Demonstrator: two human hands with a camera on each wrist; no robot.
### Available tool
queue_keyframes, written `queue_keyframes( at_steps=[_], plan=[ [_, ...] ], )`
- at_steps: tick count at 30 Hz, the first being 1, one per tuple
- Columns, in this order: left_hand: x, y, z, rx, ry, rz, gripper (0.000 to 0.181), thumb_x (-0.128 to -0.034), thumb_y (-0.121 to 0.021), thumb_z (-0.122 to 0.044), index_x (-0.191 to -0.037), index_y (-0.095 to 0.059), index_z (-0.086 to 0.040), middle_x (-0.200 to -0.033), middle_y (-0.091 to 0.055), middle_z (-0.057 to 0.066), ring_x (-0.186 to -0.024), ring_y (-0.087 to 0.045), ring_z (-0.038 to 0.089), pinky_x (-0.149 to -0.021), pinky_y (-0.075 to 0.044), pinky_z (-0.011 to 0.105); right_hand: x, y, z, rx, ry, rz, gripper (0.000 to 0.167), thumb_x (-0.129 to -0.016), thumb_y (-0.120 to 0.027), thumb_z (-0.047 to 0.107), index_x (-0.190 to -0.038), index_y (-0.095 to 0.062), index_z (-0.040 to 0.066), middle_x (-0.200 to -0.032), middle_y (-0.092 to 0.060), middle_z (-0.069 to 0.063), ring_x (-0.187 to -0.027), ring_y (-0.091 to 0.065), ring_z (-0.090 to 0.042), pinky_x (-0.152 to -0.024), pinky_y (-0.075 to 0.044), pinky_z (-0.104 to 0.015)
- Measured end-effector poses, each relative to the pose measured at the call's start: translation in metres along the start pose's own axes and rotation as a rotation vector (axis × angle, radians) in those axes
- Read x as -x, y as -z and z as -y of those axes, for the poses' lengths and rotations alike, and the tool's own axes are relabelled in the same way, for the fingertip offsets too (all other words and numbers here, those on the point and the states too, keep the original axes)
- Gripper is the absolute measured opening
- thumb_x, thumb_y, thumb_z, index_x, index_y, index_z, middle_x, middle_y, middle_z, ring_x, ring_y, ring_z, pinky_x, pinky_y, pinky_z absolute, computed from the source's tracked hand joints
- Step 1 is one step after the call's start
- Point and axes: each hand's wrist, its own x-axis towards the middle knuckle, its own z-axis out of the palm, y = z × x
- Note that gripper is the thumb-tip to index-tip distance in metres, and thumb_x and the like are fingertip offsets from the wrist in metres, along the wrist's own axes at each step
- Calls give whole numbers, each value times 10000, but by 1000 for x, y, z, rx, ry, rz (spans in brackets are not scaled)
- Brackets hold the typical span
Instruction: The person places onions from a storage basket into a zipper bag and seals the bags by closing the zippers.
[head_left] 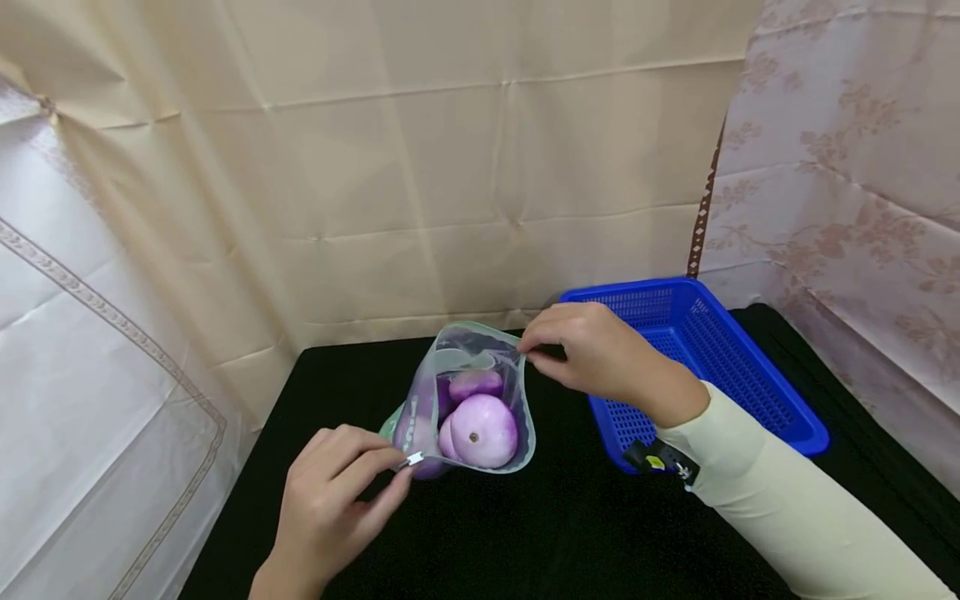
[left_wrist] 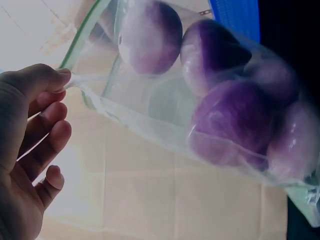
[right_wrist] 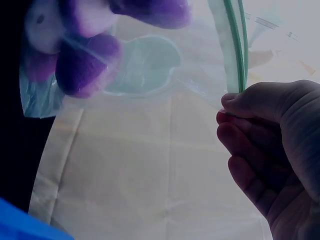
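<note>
A clear zip bag (head_left: 422, 392) with a green-edged mouth stands wide open over the black cloth. Several purple onions (head_left: 483, 433) lie inside it; the left wrist view shows more of these onions (left_wrist: 232, 125) through the plastic. My left hand (head_left: 330, 496) pinches the near left corner of the mouth, beside a white slider (head_left: 415, 458). At the far right corner, my right hand (head_left: 600, 354) pinches the rim between thumb and index finger. In the right wrist view the green zip strip (right_wrist: 238, 45) runs up from that thumb, and the other fingers are loosely bent.
A blue plastic basket (head_left: 757, 392) stands on the right, partly behind my right forearm. Black cloth (head_left: 540, 533) covers the table. A beige curtain (head_left: 480, 167) hangs behind, with white patterned cloths at both sides.
</note>
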Motion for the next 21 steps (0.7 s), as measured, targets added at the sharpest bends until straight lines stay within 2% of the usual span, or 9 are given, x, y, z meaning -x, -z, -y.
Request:
queue_keyframes(
  at_steps=[8,15,18,21],
  plan=[
    [-21,12,13,3,-34,-57,207,-926,-752,-196,-767,-745,-64,-790,-692,30,-659,-570,159,-626,-360,262,5,20,-7,7,-41,19,135,-838,-839,88,-934,-790,168,-939,-763,73,-884,-708,-91,-769,-595,-325],
    [-37,20,23,-23,-31,-86,203,-919,-760,-190,-773,-752,-50,-779,-701,46,-665,-600,194,-627,-365,286,3,44,-11,-22,-44,38,137,-842,-845,84,-937,-795,169,-965,-773,71,-904,-729,-97,-775,-611,-336],
    [-42,24,28,-34,14,-82,224,-917,-769,-222,-778,-757,-47,-791,-715,59,-682,-612,203,-638,-394,284,2,53,-13,-32,-47,35,156,-841,-849,77,-938,-797,188,-973,-776,82,-900,-737,-91,-775,-616,-342],
    [-47,28,31,-26,109,-57,178,-880,-807,-194,-781,-754,-56,-815,-729,56,-722,-624,182,-689,-440,230,3,62,-14,-43,-55,41,178,-846,-849,78,-945,-794,216,-973,-772,110,-878,-732,-62,-748,-613,-336]
  ],
)
